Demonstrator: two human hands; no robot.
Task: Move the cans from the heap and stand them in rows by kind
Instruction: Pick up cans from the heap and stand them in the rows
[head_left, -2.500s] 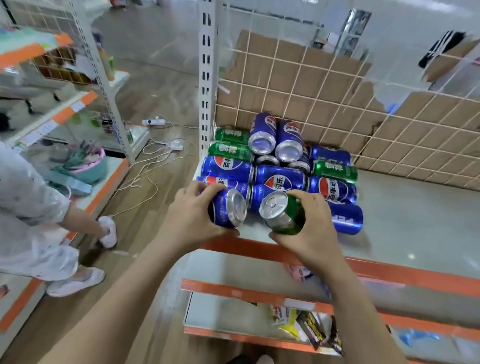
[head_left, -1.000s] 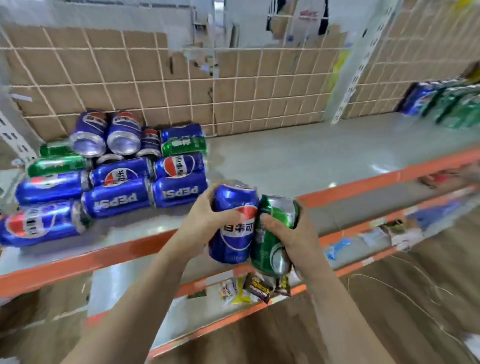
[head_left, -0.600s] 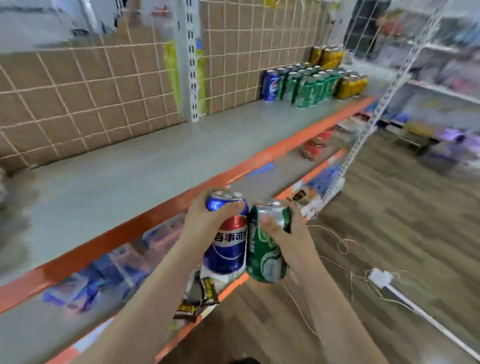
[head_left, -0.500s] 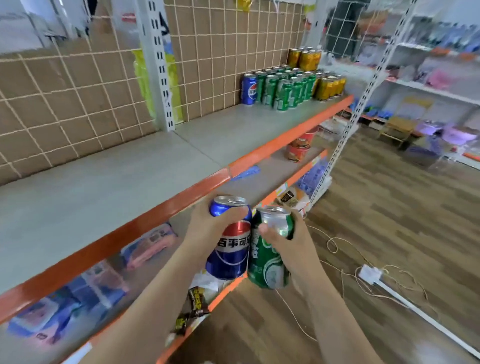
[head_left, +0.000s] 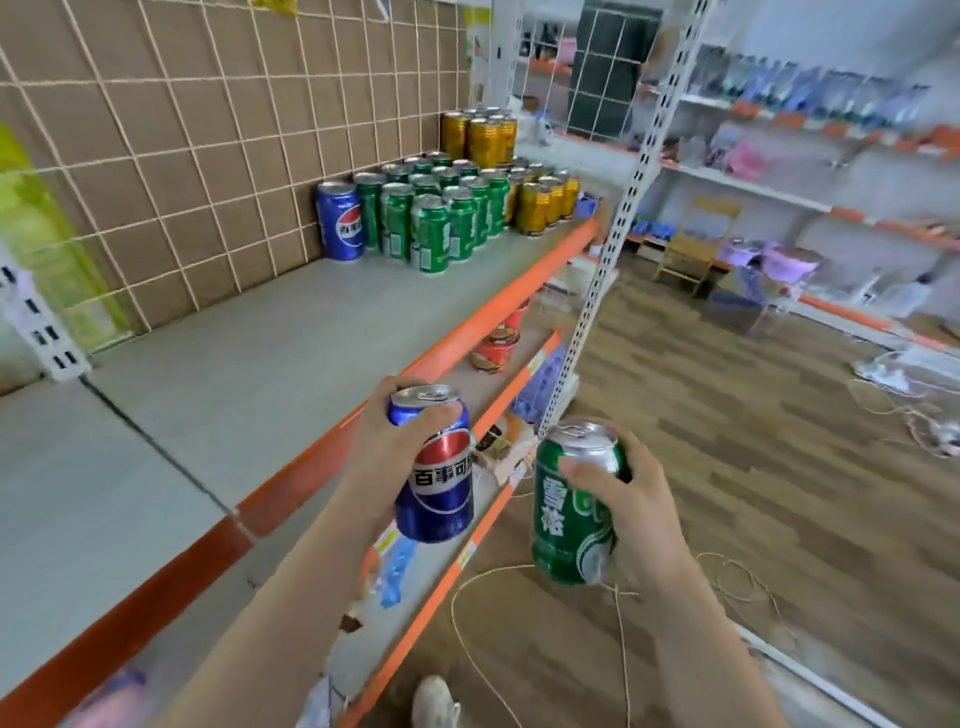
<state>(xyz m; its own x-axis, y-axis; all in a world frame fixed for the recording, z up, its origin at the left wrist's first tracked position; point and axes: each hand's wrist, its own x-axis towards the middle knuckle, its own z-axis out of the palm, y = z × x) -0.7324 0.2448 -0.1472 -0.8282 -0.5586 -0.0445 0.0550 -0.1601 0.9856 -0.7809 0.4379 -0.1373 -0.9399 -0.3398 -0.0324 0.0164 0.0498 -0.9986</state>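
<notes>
My left hand (head_left: 382, 447) grips an upright blue Pepsi can (head_left: 435, 467) in front of the shelf's orange edge. My right hand (head_left: 636, 499) grips an upright green can (head_left: 571, 509) out over the floor, a little apart from the blue one. Far along the grey shelf (head_left: 270, 353) stand sorted cans: one blue Pepsi can (head_left: 340, 221) at the left, rows of green cans (head_left: 436, 213) beside it, then gold cans (head_left: 540, 200) at the right end. The heap is out of view.
A wire grid over brown cardboard (head_left: 208, 130) backs the shelf. A white upright post (head_left: 608, 249) stands at the shelf's right end. Snack packs lie on the lower shelf (head_left: 498, 452). Cords (head_left: 519, 582) trail over the wooden floor, and my shoe (head_left: 434, 701) shows below.
I turned right away from the heap and came closer to the sorted cans. Both held cans went from lying to upright and have drawn apart from each other.
</notes>
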